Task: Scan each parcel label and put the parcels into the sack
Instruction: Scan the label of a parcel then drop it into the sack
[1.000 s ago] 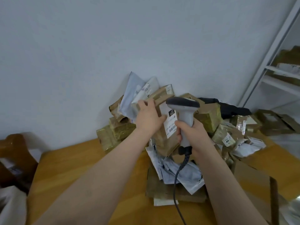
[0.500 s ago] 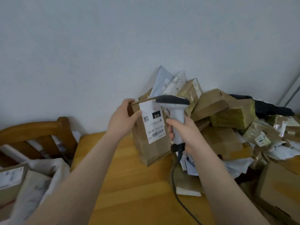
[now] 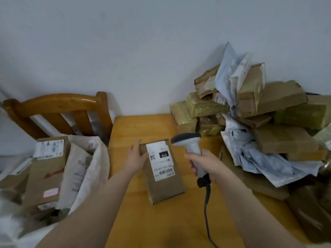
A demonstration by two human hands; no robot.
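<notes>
Well, over on the left a white woven sack (image 3: 100,156) stands open beside the surface (image 3: 143,126), its mouth slumped towards it. Several brown boxes (image 3: 47,169) with white stickers are already packed inside it, standing on end. Behind the sack is the curved back of a wooden chair (image 3: 53,102), set against the pale wall (image 3: 125,51).

Moving along, the person's left hand (image 3: 135,158) grips the parcel (image 3: 165,187) by its upper left edge, with the thumb laid on the top face and the fingers reaching round behind. The parcel is a flat brown cardboard box held over the middle of the surface, its long side running away from the person. I cannot tell whether its near end touches the wood. Its white label (image 3: 162,161) faces up, showing a black patch marked 010, a small square code and a barcode lower down.

Just right of the parcel, the right hand (image 3: 204,166) is wrapped tight round the handle of a pale grey scanner (image 3: 191,145). The scanner's dark head sits just beside the parcel's far corner and points left. A coiled black cable (image 3: 206,208) hangs from the butt of the handle and trails down towards the person.

On the far right, a heap of parcels (image 3: 279,97) is piled against the wall. It is made up of taped brown boxes, with crumpled grey mailer bags (image 3: 259,161) spilling down across the surface.
</notes>
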